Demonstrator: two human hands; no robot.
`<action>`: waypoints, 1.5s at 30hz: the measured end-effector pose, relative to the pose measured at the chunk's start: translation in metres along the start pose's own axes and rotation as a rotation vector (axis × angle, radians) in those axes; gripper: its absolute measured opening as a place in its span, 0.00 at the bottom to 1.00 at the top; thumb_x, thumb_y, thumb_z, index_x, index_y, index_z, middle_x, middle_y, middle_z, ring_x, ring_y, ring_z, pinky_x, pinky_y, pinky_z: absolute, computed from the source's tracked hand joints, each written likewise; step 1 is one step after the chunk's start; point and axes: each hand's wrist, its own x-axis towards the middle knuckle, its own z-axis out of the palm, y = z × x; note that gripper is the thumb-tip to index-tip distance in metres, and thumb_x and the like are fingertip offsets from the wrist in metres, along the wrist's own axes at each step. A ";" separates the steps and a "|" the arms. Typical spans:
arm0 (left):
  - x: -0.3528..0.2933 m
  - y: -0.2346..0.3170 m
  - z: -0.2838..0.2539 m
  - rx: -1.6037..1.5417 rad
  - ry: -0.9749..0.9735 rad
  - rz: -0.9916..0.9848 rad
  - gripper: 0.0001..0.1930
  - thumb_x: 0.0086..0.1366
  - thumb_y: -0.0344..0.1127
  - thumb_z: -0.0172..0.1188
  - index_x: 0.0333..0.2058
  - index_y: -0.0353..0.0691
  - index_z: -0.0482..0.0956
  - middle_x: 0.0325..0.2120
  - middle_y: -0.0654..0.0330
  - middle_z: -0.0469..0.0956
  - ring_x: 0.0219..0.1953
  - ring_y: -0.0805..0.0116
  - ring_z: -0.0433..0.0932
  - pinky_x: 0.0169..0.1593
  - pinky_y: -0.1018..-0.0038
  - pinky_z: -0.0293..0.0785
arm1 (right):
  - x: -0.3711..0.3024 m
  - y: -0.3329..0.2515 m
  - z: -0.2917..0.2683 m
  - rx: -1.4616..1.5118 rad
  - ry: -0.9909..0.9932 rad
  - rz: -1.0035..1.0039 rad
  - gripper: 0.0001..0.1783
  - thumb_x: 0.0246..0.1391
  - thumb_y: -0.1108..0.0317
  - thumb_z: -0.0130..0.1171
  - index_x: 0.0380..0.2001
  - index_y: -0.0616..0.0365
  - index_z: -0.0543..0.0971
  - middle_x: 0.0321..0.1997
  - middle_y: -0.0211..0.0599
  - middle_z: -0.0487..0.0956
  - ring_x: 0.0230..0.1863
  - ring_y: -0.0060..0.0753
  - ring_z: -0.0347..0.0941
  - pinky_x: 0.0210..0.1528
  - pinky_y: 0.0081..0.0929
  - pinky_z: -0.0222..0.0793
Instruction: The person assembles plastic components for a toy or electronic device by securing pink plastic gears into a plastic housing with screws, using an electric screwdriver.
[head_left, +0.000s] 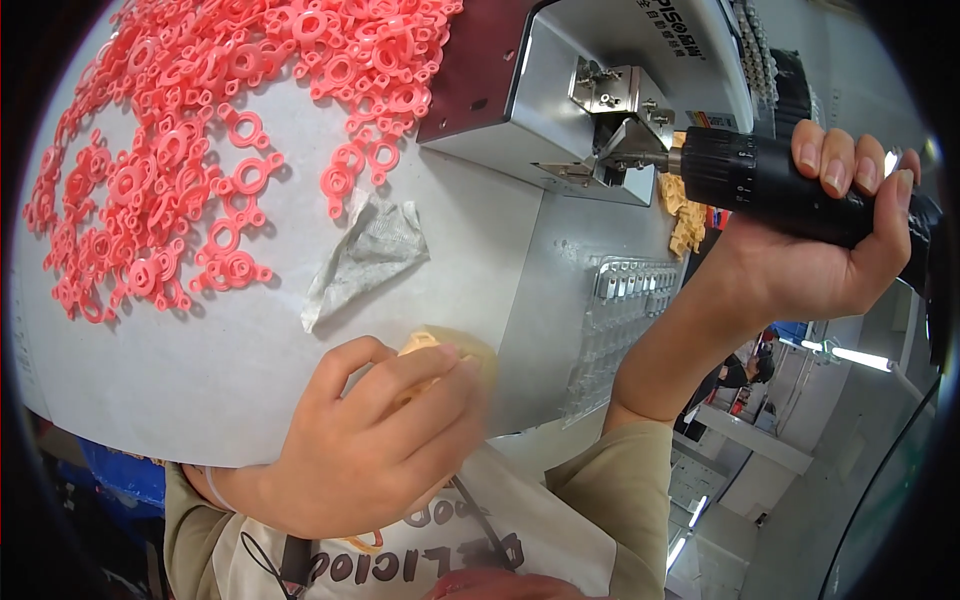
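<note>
My right hand [830, 220] is wrapped round a black electric screwdriver [750, 172], held nearly level. The screwdriver's bit reaches the metal outlet bracket of a silver screw feeder [560, 110]; whether a screw is on the tip is too small to tell. Low over the near part of the table, my left hand [390, 430] is closed on a pale yellow plastic piece [470, 355]. Motion blurs that piece, and my fingers cover much of it. Just beyond my left hand, a crumpled grey-white cloth [370, 255] lies on the table.
Many pink ring-shaped plastic parts [160, 180] are heaped across the far left of the white table [180, 390]. A transparent plastic tray [620, 310] with small metal pieces sits by my right forearm. Yellow pieces [687, 215] lie beside the feeder. Another person [748, 372] is in the background.
</note>
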 end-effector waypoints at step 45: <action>0.004 0.002 -0.011 -0.107 -0.049 -0.030 0.12 0.50 0.28 0.65 0.36 0.44 0.79 0.39 0.66 0.76 0.50 0.64 0.73 0.49 0.66 0.68 | -0.011 0.004 0.027 -0.023 0.143 -0.038 0.28 0.50 0.73 0.51 0.56 0.53 0.60 0.22 0.30 0.66 0.19 0.22 0.63 0.27 0.27 0.65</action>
